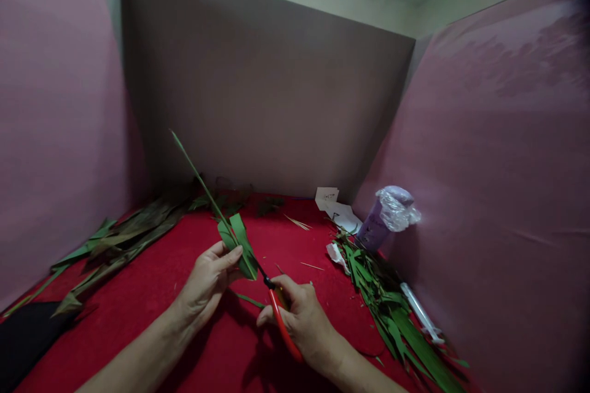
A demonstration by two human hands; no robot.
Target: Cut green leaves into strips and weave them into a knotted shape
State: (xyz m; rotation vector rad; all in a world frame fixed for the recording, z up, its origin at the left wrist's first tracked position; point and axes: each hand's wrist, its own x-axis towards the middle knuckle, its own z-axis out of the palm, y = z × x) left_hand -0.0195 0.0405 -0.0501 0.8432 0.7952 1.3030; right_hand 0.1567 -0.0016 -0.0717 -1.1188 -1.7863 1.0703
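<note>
A green leaf [240, 230] stands at lower centre of the frame, along a thin stem [197, 176] slanting to the upper left. The left hand [209, 276] pinches it between thumb and fingers, most of the blade projecting above and right of the grip. The right hand [306, 316], curled firmly round red-handled scissors [279, 319], sits below right; whether the scissors touch the leaf cannot be told. Cut leaves [385, 307] lie at lower right, dried leaves [133, 233] at left.

Light is dim, shadows soft, the upper-right corner black.
</note>
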